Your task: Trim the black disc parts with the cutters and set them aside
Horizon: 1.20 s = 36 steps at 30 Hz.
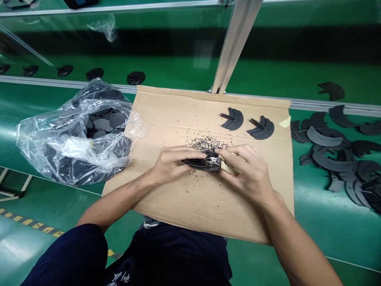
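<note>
Over the cardboard sheet [178, 202], my left hand [171, 163] is closed, thumb and fingers gripping the left end of a dark, glossy black plastic part [199, 164]. At the part's right end is my right hand [248, 169], closed on a pale tan object [228, 166] whose kind I cannot make out. Its fingertips meet the black part, and a small shiny spot shows there. Just beyond the hands lies a pile of tiny black bits [205, 143], scattered thinly outward. Two curved black parts with thin prongs, one [233, 119] and another [262, 128], lie farther back.
To the left sits a clear plastic bag [74, 139] of black disc-like pieces. Several curved black parts [336, 159] are heaped at right on the green bench. A metal post [235, 47] rises behind the cardboard. Black pieces [136, 78] line the back ledge.
</note>
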Available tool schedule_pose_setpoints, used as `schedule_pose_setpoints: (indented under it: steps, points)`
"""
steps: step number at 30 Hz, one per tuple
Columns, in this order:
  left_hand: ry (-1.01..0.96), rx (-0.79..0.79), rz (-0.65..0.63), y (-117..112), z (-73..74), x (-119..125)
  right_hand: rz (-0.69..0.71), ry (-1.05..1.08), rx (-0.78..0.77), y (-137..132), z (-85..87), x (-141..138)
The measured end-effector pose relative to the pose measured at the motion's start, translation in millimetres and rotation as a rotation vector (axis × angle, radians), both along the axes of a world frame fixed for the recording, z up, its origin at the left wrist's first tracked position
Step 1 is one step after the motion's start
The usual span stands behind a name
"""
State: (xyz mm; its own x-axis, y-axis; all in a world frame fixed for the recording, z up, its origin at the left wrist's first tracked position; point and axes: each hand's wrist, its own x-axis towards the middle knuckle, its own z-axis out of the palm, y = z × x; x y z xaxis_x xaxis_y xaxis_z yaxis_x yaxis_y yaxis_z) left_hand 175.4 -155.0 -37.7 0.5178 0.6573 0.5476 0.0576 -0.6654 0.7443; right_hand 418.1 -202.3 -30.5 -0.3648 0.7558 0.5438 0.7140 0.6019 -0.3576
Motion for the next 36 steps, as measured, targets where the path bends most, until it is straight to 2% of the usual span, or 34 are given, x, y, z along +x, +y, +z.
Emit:
schedule_pose_setpoints:
  steps: [10, 15, 20, 32, 36]
  points:
    - [-0.026, 0.060, -0.044, 1.6, 2.3, -2.2, -0.090, -0.114, 0.101, -2.8, 4.5, 0.6]
    - [0.007, 0.051, -0.055, 0.7, 2.3, -4.5, -0.024, -0.126, 0.055, -4.6, 4.8, -0.9]
    - [-0.010, 0.079, -0.075, 1.3, 0.9, -4.3, -0.036, -0.126, 0.040, -6.8, 4.7, -3.5]
    - [-0.030, 0.122, -0.070, 0.2, -2.1, -3.7, -0.048, -0.230, 0.127, -9.7, 7.2, -4.3]
    - [-0.038, 0.142, -0.054, -1.7, -4.5, -3.4, -0.060, -0.276, 0.091, -11.5, 8.6, -6.0]
